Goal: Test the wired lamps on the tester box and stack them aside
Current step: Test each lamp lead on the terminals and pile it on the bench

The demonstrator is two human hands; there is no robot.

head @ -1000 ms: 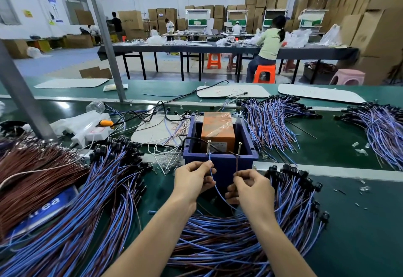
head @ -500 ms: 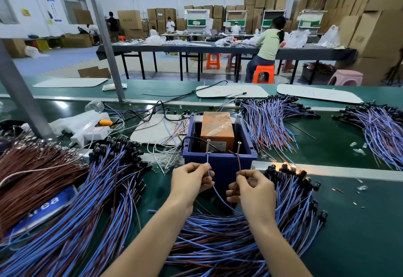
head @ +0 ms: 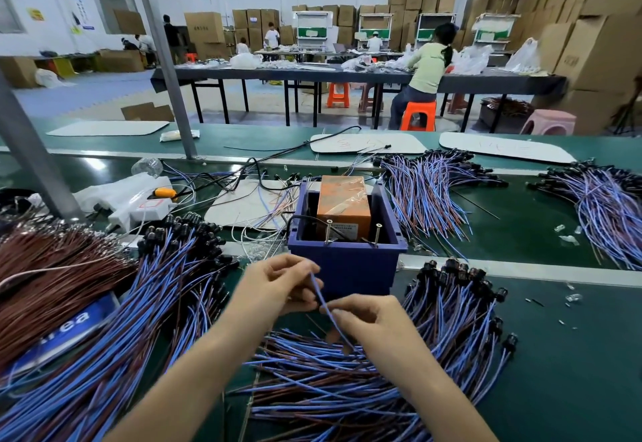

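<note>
A: What did the left hand (head: 278, 285) and right hand (head: 368, 320) do?
B: Both hands pinched one blue lamp lead (head: 321, 297), close together, just before the blue tester box (head: 342, 267).
A: The other wired lamps (head: 462, 281)?
B: Heaped on the green bench (head: 573, 372) — under the wrists and at both sides.

1. The left hand (head: 278, 285) and right hand (head: 368, 320) are bare.
2. The left forearm (head: 194, 372) and right forearm (head: 434, 393) run bare to the frame's lower edge.
3. Nails on the fingers (head: 291, 262) seem short, though blur hinders.
</note>
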